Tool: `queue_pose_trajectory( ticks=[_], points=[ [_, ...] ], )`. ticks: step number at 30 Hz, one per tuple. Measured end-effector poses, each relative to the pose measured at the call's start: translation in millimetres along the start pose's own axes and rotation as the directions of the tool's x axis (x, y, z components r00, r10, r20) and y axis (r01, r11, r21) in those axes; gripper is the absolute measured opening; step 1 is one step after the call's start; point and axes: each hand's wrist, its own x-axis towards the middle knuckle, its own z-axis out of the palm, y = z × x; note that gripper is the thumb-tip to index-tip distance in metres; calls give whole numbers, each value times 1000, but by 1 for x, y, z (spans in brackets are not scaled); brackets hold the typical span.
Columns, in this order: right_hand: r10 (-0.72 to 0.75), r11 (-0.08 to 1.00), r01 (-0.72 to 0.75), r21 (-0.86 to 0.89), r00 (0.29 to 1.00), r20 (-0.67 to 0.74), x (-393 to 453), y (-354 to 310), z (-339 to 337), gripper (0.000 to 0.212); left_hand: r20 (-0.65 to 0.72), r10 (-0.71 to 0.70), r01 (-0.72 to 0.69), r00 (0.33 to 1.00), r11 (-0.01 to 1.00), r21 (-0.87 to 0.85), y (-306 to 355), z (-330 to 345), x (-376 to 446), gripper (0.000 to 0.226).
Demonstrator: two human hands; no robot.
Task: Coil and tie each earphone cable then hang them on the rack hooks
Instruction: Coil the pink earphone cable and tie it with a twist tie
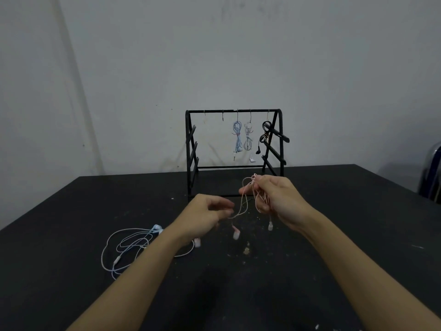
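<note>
The black rack [235, 149] stands at the back of the dark table [71, 211]. Just in front of the rack, the right hand [279, 199] is closed around a bunch of pink earphone cable [253, 194]. Loops stick out above its fingers [248, 188], and earbuds dangle below. One loop runs to the left hand [207, 216], whose blurred fingertips pinch it. A loose blue earphone [133, 247] lies on the table, left of the rack and nearer the person. Three tied cables hang from the rack's hooks [249, 115].
</note>
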Motion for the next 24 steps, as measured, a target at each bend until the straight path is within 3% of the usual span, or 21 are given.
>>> queue_pose_trajectory(
  ticks=[3, 5, 7, 9, 12, 14, 16, 19, 21, 24],
  points=[
    [3, 999, -4, -32, 1000, -2, 0, -1, -1, 33, 120, -121, 150, 985, 947, -282, 3, 9, -5, 30],
    [8, 999, -8, -38, 1000, 1, -1, -2, 0, 35, 224, -146, 220, 964, 909, -355, 0, 16, -8, 33],
    [9, 999, -8, -51, 1000, 17, -2, -4, 1, 35, 248, -139, 204, 959, 944, -261, -5, 23, -9, 28],
    [18, 997, -15, -74, 999, 39, -2, -7, 1, 33, 164, -96, 99, 982, 995, -14, -8, 28, -8, 23],
    [24, 993, -14, -121, 997, 79, -3, -14, -3, 32, 50, 1, -18, 999, 942, 335, -9, 24, -1, 29],
    [12, 992, 1, -124, 995, 100, -2, -19, -7, 34, 9, 18, -20, 1000, 925, 379, -6, 19, 5, 43],
    [5, 995, 9, -98, 990, 141, -1, -24, -9, 35, 5, 38, -38, 999, 983, 181, 4, 16, 10, 57],
    [1, 999, 9, -45, 977, 214, 1, -29, -11, 33, 71, 135, -111, 988, 956, -272, 22, 15, 14, 34],
    [5, 1000, 2, -28, 973, 229, 1, -32, -13, 32, 73, 167, -138, 983, 945, -296, 28, 9, 15, 26],
    [6, 997, 12, -76, 973, 231, -2, -36, -17, 34, 171, 179, -151, 969, 975, -164, 28, -7, 15, 21]
  ],
)
